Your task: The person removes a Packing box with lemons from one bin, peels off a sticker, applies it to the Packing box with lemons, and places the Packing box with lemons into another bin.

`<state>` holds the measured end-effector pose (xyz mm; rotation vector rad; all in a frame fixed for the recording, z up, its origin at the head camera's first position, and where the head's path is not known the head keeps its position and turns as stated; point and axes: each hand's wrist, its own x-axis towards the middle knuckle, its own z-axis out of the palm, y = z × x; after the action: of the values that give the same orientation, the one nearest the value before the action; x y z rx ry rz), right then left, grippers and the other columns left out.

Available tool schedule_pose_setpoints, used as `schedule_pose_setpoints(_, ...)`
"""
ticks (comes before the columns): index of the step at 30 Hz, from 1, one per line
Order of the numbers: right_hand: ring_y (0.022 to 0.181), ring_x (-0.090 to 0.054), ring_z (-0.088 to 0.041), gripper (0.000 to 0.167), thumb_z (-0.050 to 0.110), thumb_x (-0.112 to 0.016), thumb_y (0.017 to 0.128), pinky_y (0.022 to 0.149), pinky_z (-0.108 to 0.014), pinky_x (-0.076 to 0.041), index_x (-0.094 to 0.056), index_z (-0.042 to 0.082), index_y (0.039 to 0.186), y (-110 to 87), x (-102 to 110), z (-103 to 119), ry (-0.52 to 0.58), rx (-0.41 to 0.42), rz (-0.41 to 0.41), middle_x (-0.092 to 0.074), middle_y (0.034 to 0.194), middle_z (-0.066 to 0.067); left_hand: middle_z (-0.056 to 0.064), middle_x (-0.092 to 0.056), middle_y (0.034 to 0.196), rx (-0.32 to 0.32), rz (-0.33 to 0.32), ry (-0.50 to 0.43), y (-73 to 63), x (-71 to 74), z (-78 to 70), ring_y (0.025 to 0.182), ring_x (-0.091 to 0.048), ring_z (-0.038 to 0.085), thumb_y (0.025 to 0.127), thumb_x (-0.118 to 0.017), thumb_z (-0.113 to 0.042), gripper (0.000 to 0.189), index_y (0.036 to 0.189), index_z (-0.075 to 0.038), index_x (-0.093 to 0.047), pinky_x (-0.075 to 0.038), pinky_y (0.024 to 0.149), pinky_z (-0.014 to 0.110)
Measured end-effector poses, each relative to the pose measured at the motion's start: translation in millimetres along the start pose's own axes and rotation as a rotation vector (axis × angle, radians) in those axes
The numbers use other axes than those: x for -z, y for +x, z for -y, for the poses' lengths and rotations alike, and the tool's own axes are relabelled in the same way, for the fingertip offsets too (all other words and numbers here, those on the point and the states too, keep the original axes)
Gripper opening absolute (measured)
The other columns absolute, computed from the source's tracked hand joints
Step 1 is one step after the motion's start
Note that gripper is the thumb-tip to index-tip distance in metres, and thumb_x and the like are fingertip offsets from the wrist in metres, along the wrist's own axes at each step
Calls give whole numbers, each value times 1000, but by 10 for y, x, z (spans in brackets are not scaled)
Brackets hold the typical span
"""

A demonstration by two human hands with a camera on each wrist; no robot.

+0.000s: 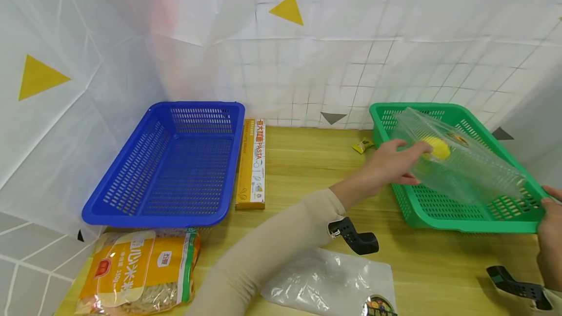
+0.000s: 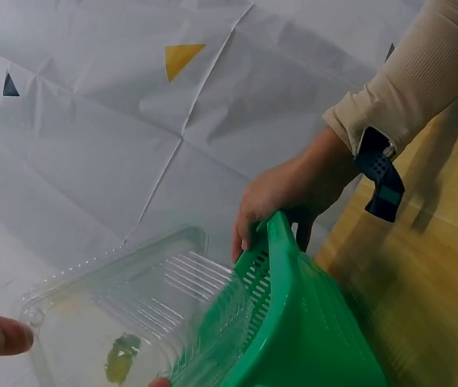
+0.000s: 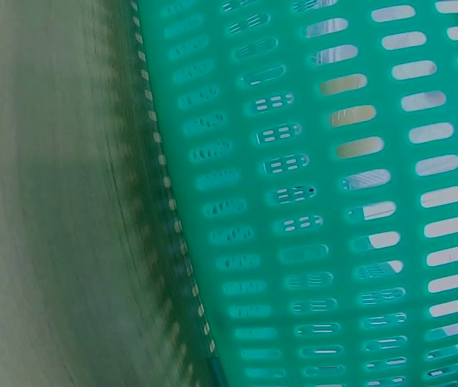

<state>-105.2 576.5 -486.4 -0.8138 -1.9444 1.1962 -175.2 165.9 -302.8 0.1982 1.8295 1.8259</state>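
In the head view my left hand (image 1: 392,162) holds a clear plastic box (image 1: 487,172) by its left end, tilted inside the green basket (image 1: 456,225). A yellow rounded thing (image 1: 435,148) shows at the box near my fingers; its kind cannot be told. The left wrist view shows the ribbed clear box (image 2: 168,286) between my left thumb (image 2: 7,335) and a fingertip at the bottom edge. My right hand (image 2: 293,193) grips the basket's rim at its front right corner, partly cut off in the head view. Only the basket's slotted wall (image 3: 245,201) fills the right wrist view, hiding that hand.
A blue basket (image 1: 153,219) stands at the left, with a pasta box (image 1: 251,169) along its right side. An orange noodle bag (image 1: 136,272) lies in front of it. Near the green basket is a small yellow packet (image 1: 362,146). A clear bag (image 1: 333,282) lies below my left forearm.
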Motion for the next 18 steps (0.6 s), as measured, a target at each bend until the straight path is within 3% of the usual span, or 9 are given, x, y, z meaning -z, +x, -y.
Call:
schedule_pose_setpoints(6,64,-49,10,38,25,-45,111,42,-8,-35,-63,31,144,-24,-13,-26,-17,50,-12,-51,100,23,-7,-64,116,12,-42,59,22,-69,-56,66,-70,16,94,-72,-48,68,154,-26,-48,-60,69,28)
schedule_pose_setpoints(14,64,-47,11,38,24,-43,112,41,-9,-35,-63,35,143,-160,-25,149,-10,53,1,-48,98,23,-17,-50,145,15,-63,129,83,-123,-99,65,-69,14,93,-73,-48,70,154,-23,-48,-59,65,26)
schedule_pose_setpoints(16,67,-45,13,38,22,-43,112,48,-8,-35,-63,27,144,-254,-32,263,-26,110,-18,-49,101,23,-18,-51,143,11,-65,141,104,-141,-109,64,-69,14,93,-73,-47,63,148,-21,-53,-59,63,25)
schedule_pose_setpoints(18,67,-42,14,39,22,-42,112,48,-9,-33,-63,26,145,-283,-34,288,-53,168,-34,-47,102,25,-19,-51,140,3,-64,158,121,-157,-125,63,-69,14,94,-73,-46,53,136,-18,-58,-58,62,25)
